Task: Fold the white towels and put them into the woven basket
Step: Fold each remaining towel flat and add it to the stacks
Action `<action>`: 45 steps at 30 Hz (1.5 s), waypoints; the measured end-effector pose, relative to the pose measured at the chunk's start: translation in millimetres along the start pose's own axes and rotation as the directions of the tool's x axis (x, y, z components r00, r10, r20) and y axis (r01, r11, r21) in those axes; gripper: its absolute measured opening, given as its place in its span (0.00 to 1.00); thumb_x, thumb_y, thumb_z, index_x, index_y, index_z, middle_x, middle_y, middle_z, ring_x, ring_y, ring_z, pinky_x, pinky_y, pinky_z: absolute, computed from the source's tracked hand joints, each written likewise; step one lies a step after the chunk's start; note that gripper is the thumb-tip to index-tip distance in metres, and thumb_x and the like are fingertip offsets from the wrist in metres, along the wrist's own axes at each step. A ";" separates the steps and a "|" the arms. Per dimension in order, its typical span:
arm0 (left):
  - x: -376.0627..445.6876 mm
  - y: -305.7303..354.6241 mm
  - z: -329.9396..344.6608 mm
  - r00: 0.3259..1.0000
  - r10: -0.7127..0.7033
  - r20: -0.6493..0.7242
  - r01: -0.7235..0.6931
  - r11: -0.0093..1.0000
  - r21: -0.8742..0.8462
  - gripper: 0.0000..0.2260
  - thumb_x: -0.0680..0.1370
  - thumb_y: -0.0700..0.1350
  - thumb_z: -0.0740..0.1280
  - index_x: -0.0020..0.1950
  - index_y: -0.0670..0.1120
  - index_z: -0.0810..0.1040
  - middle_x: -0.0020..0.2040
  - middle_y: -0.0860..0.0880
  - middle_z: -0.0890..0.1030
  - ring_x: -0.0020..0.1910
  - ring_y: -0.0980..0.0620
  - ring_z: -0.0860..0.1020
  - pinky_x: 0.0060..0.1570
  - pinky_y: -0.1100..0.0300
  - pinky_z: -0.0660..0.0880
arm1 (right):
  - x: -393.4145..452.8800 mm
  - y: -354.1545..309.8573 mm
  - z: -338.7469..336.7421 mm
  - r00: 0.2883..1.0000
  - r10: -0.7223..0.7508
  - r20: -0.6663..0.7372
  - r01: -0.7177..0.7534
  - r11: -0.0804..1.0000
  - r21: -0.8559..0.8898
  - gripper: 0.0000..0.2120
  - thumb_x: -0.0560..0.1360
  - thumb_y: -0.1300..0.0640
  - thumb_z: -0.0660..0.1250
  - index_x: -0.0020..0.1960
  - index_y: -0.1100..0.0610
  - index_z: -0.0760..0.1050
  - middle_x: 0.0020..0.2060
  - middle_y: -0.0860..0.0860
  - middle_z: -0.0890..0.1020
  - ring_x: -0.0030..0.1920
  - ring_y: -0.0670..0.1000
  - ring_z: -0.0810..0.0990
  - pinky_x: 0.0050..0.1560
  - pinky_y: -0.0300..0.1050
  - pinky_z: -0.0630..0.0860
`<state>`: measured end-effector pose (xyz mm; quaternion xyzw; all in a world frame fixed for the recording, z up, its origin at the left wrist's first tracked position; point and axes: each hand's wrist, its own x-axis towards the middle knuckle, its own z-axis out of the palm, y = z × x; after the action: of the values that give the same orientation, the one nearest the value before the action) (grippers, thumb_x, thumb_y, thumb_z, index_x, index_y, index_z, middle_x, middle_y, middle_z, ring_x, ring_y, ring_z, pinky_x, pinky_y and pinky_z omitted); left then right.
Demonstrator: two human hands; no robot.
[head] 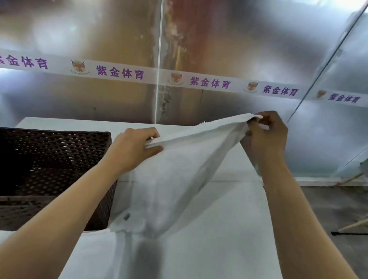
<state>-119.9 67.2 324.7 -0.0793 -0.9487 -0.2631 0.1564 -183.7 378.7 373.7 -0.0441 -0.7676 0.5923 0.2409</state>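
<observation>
Both hands pinch white towel point(175, 172) top edge: left hand point(132, 149), right hand point(267, 136); basket point(39, 169) beside.

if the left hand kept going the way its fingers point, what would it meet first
Probably only the white towel that the left hand already pinches; beyond that, the right hand, though depth is unclear.

You can read 紫金体育 in purple, repeated beside winged crests, along the white tape strip point(184, 79) across the foil wall point(77, 25).
</observation>
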 end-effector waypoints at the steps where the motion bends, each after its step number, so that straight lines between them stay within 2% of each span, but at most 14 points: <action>1: 1.5 -2.7 -3.0 0.999 -0.034 -0.016 0.034 0.999 -0.002 0.07 0.76 0.54 0.72 0.46 0.54 0.77 0.36 0.56 0.79 0.38 0.51 0.77 0.42 0.49 0.77 | 4.6 -4.2 -8.4 1.000 0.020 -0.007 -0.019 0.999 0.039 0.05 0.78 0.62 0.68 0.54 0.60 0.77 0.43 0.56 0.83 0.30 0.45 0.82 0.30 0.44 0.80; 4: 8.8 -0.1 -9.1 0.988 -0.135 -0.070 0.124 0.982 -0.139 0.03 0.77 0.49 0.73 0.45 0.54 0.80 0.35 0.55 0.82 0.32 0.56 0.80 0.38 0.53 0.78 | 19.0 -12.4 -26.8 0.997 0.074 -0.004 -0.072 0.979 0.192 0.03 0.81 0.63 0.64 0.54 0.57 0.74 0.48 0.59 0.82 0.32 0.52 0.84 0.29 0.44 0.81; 7: 29.9 11.0 -9.0 0.938 -0.324 -0.127 0.233 0.857 -0.460 0.07 0.78 0.39 0.70 0.48 0.51 0.84 0.39 0.50 0.84 0.32 0.55 0.80 0.29 0.56 0.77 | 42.3 -12.5 -31.6 0.997 0.073 0.004 -0.072 0.972 0.223 0.03 0.82 0.62 0.63 0.55 0.55 0.72 0.55 0.60 0.81 0.38 0.55 0.87 0.31 0.50 0.83; 10: 64.5 26.4 -5.6 0.872 -0.465 -0.154 0.280 0.731 -0.623 0.04 0.80 0.44 0.69 0.48 0.50 0.84 0.39 0.48 0.82 0.34 0.51 0.79 0.31 0.55 0.78 | 72.6 -7.2 -25.4 0.999 0.037 0.011 -0.039 0.971 0.237 0.02 0.84 0.59 0.61 0.54 0.54 0.71 0.55 0.59 0.81 0.41 0.57 0.88 0.34 0.52 0.85; 14: 129.9 42.3 2.5 0.772 -0.628 -0.099 0.352 0.552 -0.756 0.11 0.80 0.48 0.69 0.41 0.44 0.77 0.35 0.43 0.75 0.31 0.50 0.81 0.40 0.50 0.83 | 132.5 -0.2 -6.7 0.997 0.067 0.037 -0.074 0.966 0.249 0.06 0.84 0.58 0.62 0.49 0.49 0.70 0.53 0.57 0.81 0.45 0.56 0.86 0.41 0.53 0.84; 17: 184.8 50.2 9.8 0.710 -0.704 -0.033 0.326 0.370 -0.870 0.05 0.80 0.48 0.70 0.49 0.47 0.79 0.49 0.47 0.79 0.52 0.43 0.81 0.45 0.46 0.84 | 188.7 7.6 13.7 0.982 0.152 0.110 -0.180 0.926 0.331 0.02 0.84 0.60 0.62 0.54 0.54 0.70 0.49 0.54 0.81 0.46 0.53 0.85 0.44 0.53 0.80; 19: 218.5 57.4 11.8 0.707 -0.706 -0.042 0.257 0.312 -0.915 0.08 0.81 0.47 0.69 0.57 0.46 0.80 0.59 0.48 0.79 0.62 0.43 0.76 0.52 0.42 0.82 | 224.0 10.0 28.3 0.976 0.169 0.136 -0.206 0.914 0.348 0.02 0.83 0.58 0.63 0.52 0.52 0.71 0.54 0.56 0.83 0.49 0.51 0.86 0.45 0.53 0.80; 22: 260.4 76.0 3.5 0.738 -0.660 -0.141 0.130 0.344 -0.930 0.02 0.82 0.46 0.67 0.49 0.51 0.79 0.59 0.50 0.79 0.62 0.48 0.75 0.58 0.43 0.78 | 269.4 0.3 42.0 0.978 0.147 0.151 -0.199 0.882 0.427 0.05 0.82 0.59 0.64 0.50 0.51 0.70 0.59 0.56 0.81 0.54 0.50 0.85 0.46 0.52 0.80; 26: 306.4 97.7 -21.1 0.762 -0.581 -0.285 0.020 0.461 -0.887 0.03 0.82 0.46 0.66 0.50 0.51 0.79 0.55 0.52 0.80 0.56 0.52 0.77 0.59 0.45 0.79 | 317.7 -25.3 37.3 0.991 -0.008 0.130 -0.064 0.841 0.538 0.04 0.81 0.59 0.66 0.53 0.52 0.72 0.58 0.55 0.81 0.53 0.49 0.86 0.51 0.52 0.83; 29: 328.0 112.5 -35.1 0.765 -0.536 -0.359 -0.053 0.503 -0.863 0.07 0.81 0.45 0.66 0.43 0.51 0.76 0.50 0.53 0.79 0.52 0.53 0.76 0.59 0.44 0.79 | 336.7 -41.2 22.8 0.989 -0.109 0.099 0.033 0.819 0.573 0.03 0.81 0.58 0.67 0.53 0.52 0.74 0.57 0.53 0.82 0.53 0.49 0.86 0.54 0.52 0.84; 33: 329.3 121.0 -31.2 0.766 -0.501 -0.403 -0.077 0.551 -0.831 0.06 0.82 0.46 0.65 0.46 0.49 0.76 0.48 0.54 0.77 0.53 0.53 0.76 0.58 0.47 0.80 | 342.9 -35.0 9.1 0.983 -0.157 0.096 0.071 0.806 0.588 0.05 0.81 0.56 0.68 0.55 0.54 0.75 0.56 0.53 0.82 0.53 0.52 0.86 0.55 0.52 0.84; 38: 296.8 101.1 18.7 0.778 -0.521 -0.351 -0.014 0.544 -0.839 0.03 0.83 0.44 0.65 0.51 0.46 0.75 0.49 0.53 0.78 0.55 0.50 0.76 0.62 0.45 0.78 | 316.1 22.2 1.2 0.982 -0.097 0.161 -0.009 0.831 0.556 0.05 0.81 0.59 0.68 0.49 0.50 0.76 0.48 0.49 0.82 0.49 0.53 0.85 0.55 0.51 0.82; 42: 241.2 69.9 78.9 0.775 -0.563 -0.288 0.104 0.562 -0.820 0.04 0.82 0.45 0.66 0.53 0.48 0.80 0.48 0.54 0.84 0.50 0.53 0.82 0.56 0.46 0.80 | 269.6 93.4 -1.5 0.977 0.041 0.209 -0.144 0.851 0.506 0.06 0.80 0.61 0.69 0.49 0.50 0.78 0.48 0.52 0.83 0.48 0.53 0.84 0.55 0.50 0.81; 45: 187.3 53.4 122.9 0.768 -0.611 -0.192 0.228 0.541 -0.810 0.08 0.83 0.41 0.64 0.50 0.53 0.81 0.43 0.58 0.84 0.46 0.59 0.82 0.57 0.50 0.79 | 219.8 143.8 -4.0 0.952 0.199 0.233 -0.282 0.867 0.412 0.04 0.81 0.61 0.68 0.50 0.53 0.78 0.48 0.54 0.82 0.49 0.53 0.84 0.57 0.50 0.82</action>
<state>-314.6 189.7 313.6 0.1654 -0.6779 -0.6690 0.2562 -406.7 502.2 310.4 -0.0294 -0.6210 0.7772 0.0970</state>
